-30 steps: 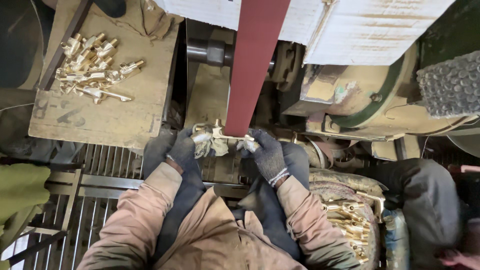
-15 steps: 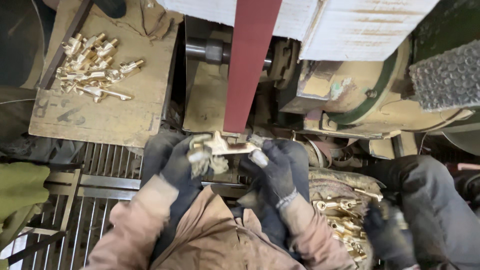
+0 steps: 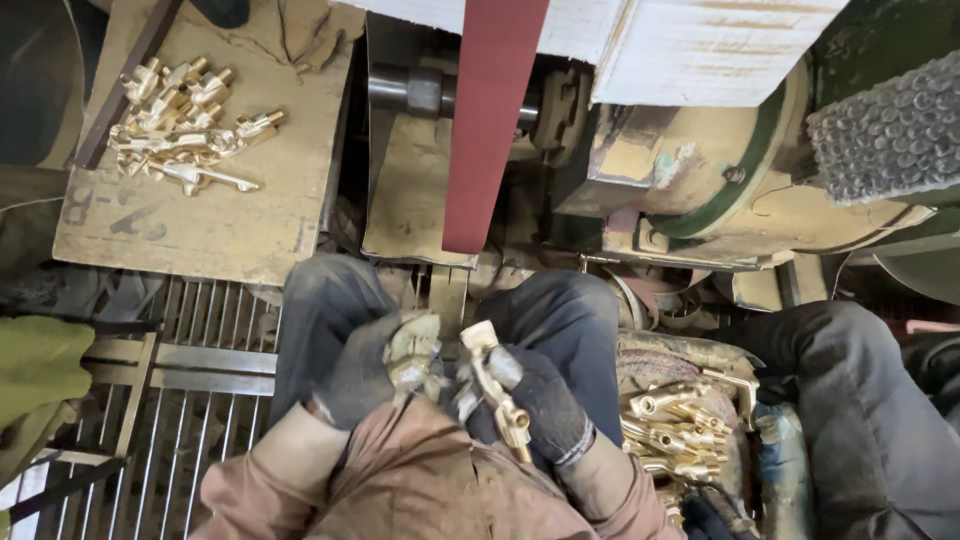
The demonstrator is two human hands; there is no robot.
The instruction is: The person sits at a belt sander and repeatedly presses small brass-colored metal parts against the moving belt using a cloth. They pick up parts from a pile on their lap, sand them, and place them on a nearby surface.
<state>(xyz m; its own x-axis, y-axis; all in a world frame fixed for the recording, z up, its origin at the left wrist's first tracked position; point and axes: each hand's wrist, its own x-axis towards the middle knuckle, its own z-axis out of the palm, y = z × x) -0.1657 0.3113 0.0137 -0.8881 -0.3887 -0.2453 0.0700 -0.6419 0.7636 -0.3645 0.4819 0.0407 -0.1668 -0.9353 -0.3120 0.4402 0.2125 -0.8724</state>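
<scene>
Below the red sanding belt (image 3: pixel 495 120), over the person's lap, the gloved right hand (image 3: pixel 535 400) clasps 1 brass fitting (image 3: pixel 497 385); the left hand (image 3: pixel 385 365) curls beside it, touching. Seemingly inspection between grinding passes; next, pressing the fitting squarely to the belt needs firm grip.

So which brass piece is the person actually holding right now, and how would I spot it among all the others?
Find the red sanding belt running down the middle of the machine; just below it, both gloved hands meet over the person's lap. The brass fitting lies in the right hand, beside the left hand. Unlike the heaps on the wooden board and in the sack, it is single and held.
</scene>
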